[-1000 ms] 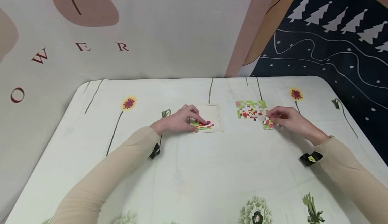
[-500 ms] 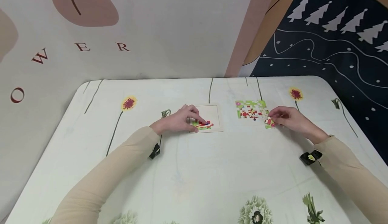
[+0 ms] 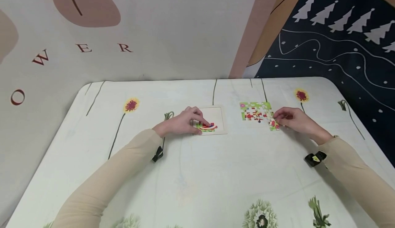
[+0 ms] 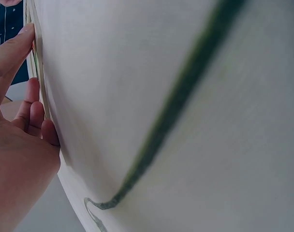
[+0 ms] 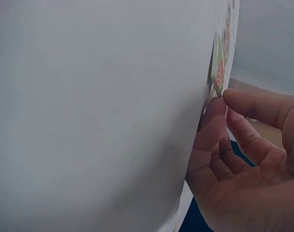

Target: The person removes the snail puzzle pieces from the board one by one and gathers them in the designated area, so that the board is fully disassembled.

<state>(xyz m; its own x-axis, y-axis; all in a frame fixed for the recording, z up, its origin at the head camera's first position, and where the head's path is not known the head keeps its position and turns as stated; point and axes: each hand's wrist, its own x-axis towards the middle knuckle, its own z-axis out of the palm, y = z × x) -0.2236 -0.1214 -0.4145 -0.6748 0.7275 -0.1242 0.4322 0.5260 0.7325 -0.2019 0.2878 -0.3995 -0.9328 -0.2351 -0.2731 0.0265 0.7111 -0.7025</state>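
My left hand [image 3: 184, 122] rests on a pale puzzle board [image 3: 213, 114] in the middle of the table. Its fingertips touch a few colourful pieces [image 3: 209, 129] in the board's near left corner. In the left wrist view the fingers [image 4: 35, 108] lie along the board's edge. To the right, my right hand [image 3: 293, 119] pinches a green, red and white puzzle piece [image 3: 273, 125] between thumb and finger. The right wrist view shows that puzzle piece [image 5: 217, 67] tilted up off the surface. Other puzzle pieces [image 3: 254, 108] lie grouped flat beside it, mostly green and red.
The table [image 3: 197, 173] wears a white cloth printed with flowers and stems. A pale wall [image 3: 185, 32] rises behind its far edge, and a dark hanging with white trees [image 3: 333, 49] borders the right side.
My right hand shifts the pinched piece slightly right and up, then a touch back left, near the grouped pieces. My left hand stays in place on the board.
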